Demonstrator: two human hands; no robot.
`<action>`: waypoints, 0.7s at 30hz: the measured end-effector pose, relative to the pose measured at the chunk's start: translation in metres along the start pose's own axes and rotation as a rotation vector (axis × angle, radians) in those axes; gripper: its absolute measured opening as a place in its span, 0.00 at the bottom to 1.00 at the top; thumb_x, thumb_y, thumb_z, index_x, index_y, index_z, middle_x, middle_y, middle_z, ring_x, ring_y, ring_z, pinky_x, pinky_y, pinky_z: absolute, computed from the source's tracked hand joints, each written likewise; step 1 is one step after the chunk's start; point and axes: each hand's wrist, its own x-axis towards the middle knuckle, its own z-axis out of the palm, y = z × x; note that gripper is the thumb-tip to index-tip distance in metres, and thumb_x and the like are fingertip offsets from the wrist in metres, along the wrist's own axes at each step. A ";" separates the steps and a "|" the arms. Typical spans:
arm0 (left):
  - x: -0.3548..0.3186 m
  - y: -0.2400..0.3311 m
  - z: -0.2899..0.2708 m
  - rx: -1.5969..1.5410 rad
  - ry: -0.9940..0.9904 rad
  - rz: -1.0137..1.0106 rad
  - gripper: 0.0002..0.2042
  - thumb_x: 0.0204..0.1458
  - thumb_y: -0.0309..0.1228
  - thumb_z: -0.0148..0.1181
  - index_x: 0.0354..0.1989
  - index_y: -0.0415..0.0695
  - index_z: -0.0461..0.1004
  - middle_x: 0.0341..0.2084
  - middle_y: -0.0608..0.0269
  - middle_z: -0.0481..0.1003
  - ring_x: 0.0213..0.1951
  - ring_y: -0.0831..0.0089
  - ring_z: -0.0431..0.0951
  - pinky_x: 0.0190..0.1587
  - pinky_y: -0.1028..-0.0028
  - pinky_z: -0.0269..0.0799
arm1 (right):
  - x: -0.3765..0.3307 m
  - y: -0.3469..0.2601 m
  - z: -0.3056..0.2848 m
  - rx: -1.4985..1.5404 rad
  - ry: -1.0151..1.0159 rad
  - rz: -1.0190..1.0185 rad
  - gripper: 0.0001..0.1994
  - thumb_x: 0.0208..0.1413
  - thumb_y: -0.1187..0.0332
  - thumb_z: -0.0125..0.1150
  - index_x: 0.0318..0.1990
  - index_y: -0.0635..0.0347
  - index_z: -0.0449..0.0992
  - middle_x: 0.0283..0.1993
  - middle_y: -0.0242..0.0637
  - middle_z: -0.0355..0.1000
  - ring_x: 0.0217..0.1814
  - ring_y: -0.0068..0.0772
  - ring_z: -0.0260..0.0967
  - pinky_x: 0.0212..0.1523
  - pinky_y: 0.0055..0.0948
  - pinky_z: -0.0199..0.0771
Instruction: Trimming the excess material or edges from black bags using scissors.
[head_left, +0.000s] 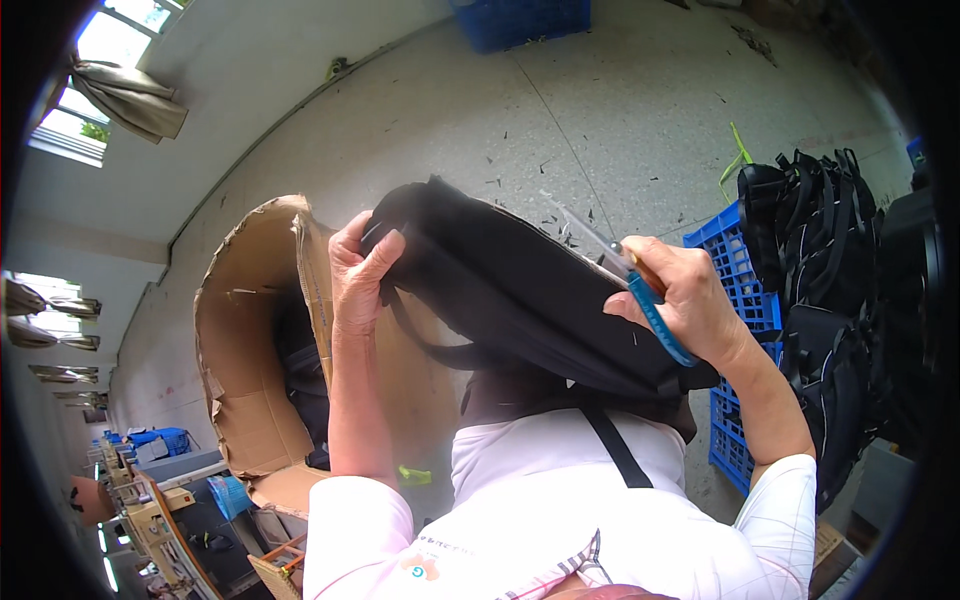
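A black fabric bag [510, 280] with a loose strap lies slantwise across my lap. My left hand [362, 265] grips its upper left end, thumb on the near side and fingers behind. Over the bag's right part, my right hand [682, 298] is closed round scissors with blue handles [655, 312]. Their blades [585, 228] point up and to the left, along the bag's far edge. Whether the blades touch the fabric I cannot tell. Small pale bits of thread show on the bag near the right hand.
A tall open cardboard box [235, 350] stands at my left with dark items inside. On the right, several black backpacks [825, 240] are piled on and beside a blue plastic crate [725, 245]. A blue bin [525, 22] stands far ahead. Dark scraps lie about the floor [480, 110].
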 end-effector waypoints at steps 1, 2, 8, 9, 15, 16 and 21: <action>0.000 0.002 0.002 0.007 -0.003 0.005 0.12 0.44 0.28 0.64 0.37 0.38 0.75 0.29 0.68 0.76 0.29 0.82 0.73 0.34 0.84 0.69 | -0.001 0.000 -0.004 0.099 -0.024 0.089 0.26 0.41 0.50 0.65 0.38 0.64 0.68 0.21 0.40 0.65 0.21 0.35 0.65 0.25 0.29 0.66; 0.001 0.004 0.004 0.004 0.001 0.008 0.12 0.44 0.28 0.64 0.37 0.38 0.75 0.29 0.68 0.76 0.29 0.82 0.73 0.34 0.84 0.69 | -0.002 -0.001 -0.008 0.194 -0.048 0.181 0.27 0.43 0.46 0.62 0.39 0.63 0.68 0.24 0.41 0.67 0.24 0.35 0.68 0.27 0.30 0.68; 0.006 0.007 0.010 0.082 -0.026 0.047 0.10 0.44 0.27 0.64 0.35 0.39 0.75 0.27 0.70 0.75 0.28 0.85 0.72 0.32 0.84 0.68 | -0.001 -0.008 -0.016 -0.038 -0.113 0.116 0.31 0.41 0.43 0.62 0.45 0.58 0.66 0.30 0.42 0.65 0.30 0.38 0.67 0.32 0.33 0.69; 0.007 0.007 0.013 0.081 -0.027 0.054 0.10 0.44 0.27 0.64 0.35 0.39 0.75 0.27 0.70 0.75 0.28 0.85 0.72 0.32 0.84 0.68 | 0.000 -0.009 -0.016 -0.048 -0.109 0.100 0.30 0.41 0.44 0.62 0.44 0.59 0.66 0.30 0.43 0.66 0.30 0.39 0.68 0.32 0.33 0.70; 0.006 0.016 0.033 0.099 -0.033 0.077 0.08 0.44 0.25 0.64 0.33 0.39 0.75 0.24 0.72 0.74 0.27 0.86 0.70 0.31 0.86 0.66 | 0.008 -0.018 -0.025 -0.040 -0.121 0.114 0.28 0.43 0.47 0.63 0.43 0.61 0.66 0.30 0.45 0.68 0.27 0.40 0.69 0.31 0.33 0.71; 0.006 0.018 0.038 0.105 -0.026 0.084 0.08 0.44 0.26 0.64 0.32 0.39 0.75 0.24 0.73 0.73 0.26 0.87 0.69 0.30 0.86 0.66 | 0.009 -0.018 -0.024 -0.068 -0.060 0.075 0.28 0.43 0.47 0.63 0.43 0.61 0.66 0.31 0.45 0.68 0.28 0.41 0.69 0.32 0.33 0.71; 0.005 0.022 0.049 0.228 -0.009 0.158 0.07 0.44 0.27 0.65 0.29 0.39 0.74 0.20 0.75 0.70 0.24 0.88 0.66 0.28 0.87 0.62 | 0.017 -0.023 -0.031 -0.157 0.025 -0.035 0.29 0.43 0.46 0.62 0.43 0.62 0.66 0.33 0.48 0.67 0.37 0.46 0.68 0.39 0.37 0.70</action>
